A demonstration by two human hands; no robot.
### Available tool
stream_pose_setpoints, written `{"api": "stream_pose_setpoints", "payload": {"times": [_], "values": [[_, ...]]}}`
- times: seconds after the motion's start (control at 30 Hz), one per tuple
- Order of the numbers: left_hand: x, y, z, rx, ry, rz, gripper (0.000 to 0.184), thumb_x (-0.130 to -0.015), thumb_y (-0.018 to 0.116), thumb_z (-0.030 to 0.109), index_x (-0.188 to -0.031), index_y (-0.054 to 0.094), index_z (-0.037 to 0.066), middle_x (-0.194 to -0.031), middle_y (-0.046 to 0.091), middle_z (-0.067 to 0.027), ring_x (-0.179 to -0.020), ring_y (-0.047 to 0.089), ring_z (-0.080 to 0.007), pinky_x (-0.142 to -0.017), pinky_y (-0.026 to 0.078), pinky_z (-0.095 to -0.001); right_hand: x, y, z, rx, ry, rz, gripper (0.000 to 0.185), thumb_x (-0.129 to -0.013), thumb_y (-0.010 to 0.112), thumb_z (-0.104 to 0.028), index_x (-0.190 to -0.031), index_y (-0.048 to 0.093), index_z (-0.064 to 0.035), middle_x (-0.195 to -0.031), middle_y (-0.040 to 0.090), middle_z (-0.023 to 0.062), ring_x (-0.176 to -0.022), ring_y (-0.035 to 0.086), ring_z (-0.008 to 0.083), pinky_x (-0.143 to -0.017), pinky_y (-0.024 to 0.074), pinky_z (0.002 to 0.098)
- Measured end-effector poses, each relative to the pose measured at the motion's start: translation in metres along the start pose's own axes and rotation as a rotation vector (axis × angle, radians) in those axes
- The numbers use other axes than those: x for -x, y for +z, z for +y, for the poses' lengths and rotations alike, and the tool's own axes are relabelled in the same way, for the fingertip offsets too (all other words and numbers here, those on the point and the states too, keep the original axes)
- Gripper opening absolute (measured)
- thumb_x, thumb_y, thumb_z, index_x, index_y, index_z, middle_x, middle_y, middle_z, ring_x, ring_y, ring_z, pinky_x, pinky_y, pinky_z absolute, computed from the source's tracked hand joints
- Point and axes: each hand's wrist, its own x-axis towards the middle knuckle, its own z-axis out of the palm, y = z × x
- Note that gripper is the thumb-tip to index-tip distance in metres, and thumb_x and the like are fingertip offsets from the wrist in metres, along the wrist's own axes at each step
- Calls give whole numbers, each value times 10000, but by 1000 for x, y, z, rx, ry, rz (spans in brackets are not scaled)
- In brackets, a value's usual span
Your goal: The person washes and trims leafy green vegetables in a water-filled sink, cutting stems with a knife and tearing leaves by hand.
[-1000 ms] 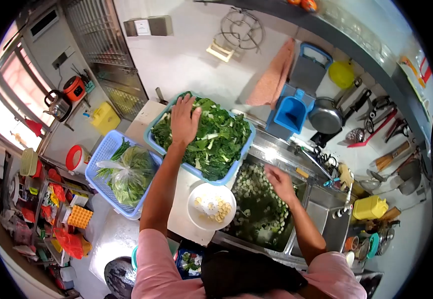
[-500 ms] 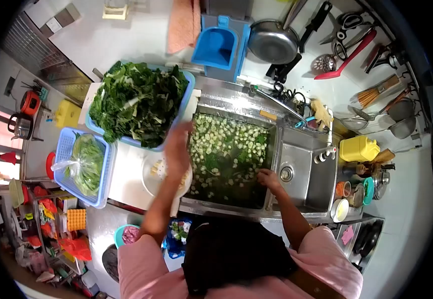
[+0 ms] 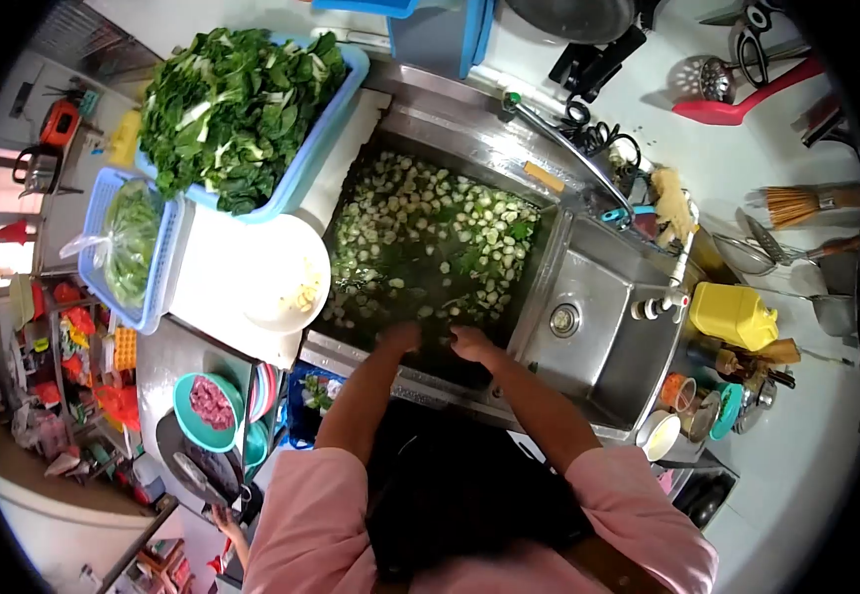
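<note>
The left sink basin [image 3: 534,322] holds dark water. Pale round vegetable pieces [image 3: 405,203] float thickly in its far half, with green leaf bits among them. At the near side of the water is my left hand [image 3: 400,339], its fingers blurred and partly under the surface. A short gap to its right, my right hand [image 3: 471,345] reaches into the same water, fingertips hidden. I cannot make out anything held in either hand. Left of the sink, a blue basket [image 3: 353,84] is heaped with cut leafy greens [image 3: 242,119].
A white plate [image 3: 286,243] with yellowish bits stands left of the sink. Beside it is a blue basket [image 3: 164,267] with bagged greens [image 3: 133,243]. The second basin [image 3: 598,342] and faucet [image 3: 662,304] lie right. Another person's hand [image 3: 227,523] shows lower left.
My left hand has come down from beside the greens basket into the near water. My right hand has moved left from the basin's right edge. The view has shifted.
</note>
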Motion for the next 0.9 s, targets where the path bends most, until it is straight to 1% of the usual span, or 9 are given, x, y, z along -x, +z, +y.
{"api": "stream_pose_setpoints", "payload": {"times": [0.03, 0.17, 0.27, 0.37, 0.47, 0.67, 0.77, 0.87, 0.9], "values": [[35, -18, 29, -52, 22, -8, 334, -892, 578, 286, -1115, 671, 55, -1151, 659, -179, -1057, 625, -380, -851, 514, -503, -10, 22, 20, -28, -192, 239, 570, -1005, 469, -234, -1501, 299, -10, -1181, 654, 195, -943, 654, 318, -828, 524, 420], [42, 11, 57, 164, 216, 559, 292, -957, 534, 285, -985, 689, 38, -893, 660, -218, -772, 655, -351, -686, 516, -494, 24, -9, 12, 25, -174, 313, 494, -987, 490, -203, -1445, 417, -33, -1129, 669, 210, -951, 661, 339, -818, 542, 442], [107, -4, 101, 71, 46, 957, 296, -937, 536, 252, -1138, 631, 57, -966, 671, -252, -862, 671, -410, -730, 526, -527, 52, -40, 2, -72, -164, 345, 420, -965, 516, -183, -1364, 517, -52, -1113, 665, 208, -939, 651, 360, -816, 528, 465], [126, -12, 102, 154, -166, 671, 354, -892, 549, 170, -1231, 572, 71, -1009, 657, -262, -944, 641, -440, -798, 525, -516, 61, -48, 3, -144, -160, 386, 369, -925, 548, -160, -1273, 595, -48, -1012, 682, 205, -890, 646, 392, -783, 504, 477], [154, -7, 91, 334, -50, 783, 382, -855, 561, 144, -1232, 558, 79, -1078, 665, -219, -1051, 619, -409, -904, 492, -478, 54, -36, 8, -63, -260, 533, 365, -924, 548, -152, -1272, 592, -49, -985, 687, 194, -862, 649, 387, -761, 507, 481], [155, 6, 79, 183, 154, 1258, 282, -851, 553, 102, -1123, 607, 55, -916, 676, -190, -951, 624, -392, -881, 476, -495, 66, -64, -36, -162, -90, 371, 405, -944, 544, -185, -1337, 533, -87, -977, 680, 196, -928, 649, 371, -804, 504, 459], [169, 5, 73, 89, 0, 1023, 248, -857, 554, 125, -1086, 624, 59, -928, 672, -169, -938, 619, -351, -878, 464, -467, 28, -91, -63, 55, -145, 371, 532, -984, 531, -190, -1485, 360, -136, -1396, 500, 168, -1095, 601, 341, -816, 560, 451], [169, 24, 50, -72, 105, 993, 205, -862, 554, 142, -1027, 642, 59, -891, 675, -143, -881, 620, -323, -884, 449, -427, -22, -101, -115, 212, -105, 580, 626, -957, 558, -130, -1516, 286, -195, -1587, 213, 108, -1301, 447, 402, -917, 555, 481], [170, 25, 50, -55, 111, 1049, 185, -836, 583, 137, -988, 654, 57, -868, 675, -122, -861, 621, -291, -892, 442, -402, -27, -97, -124, 362, -168, 634, 585, -947, 565, -113, -1486, 347, -180, -1536, 308, 126, -1266, 484, 387, -912, 554, 478]]}}
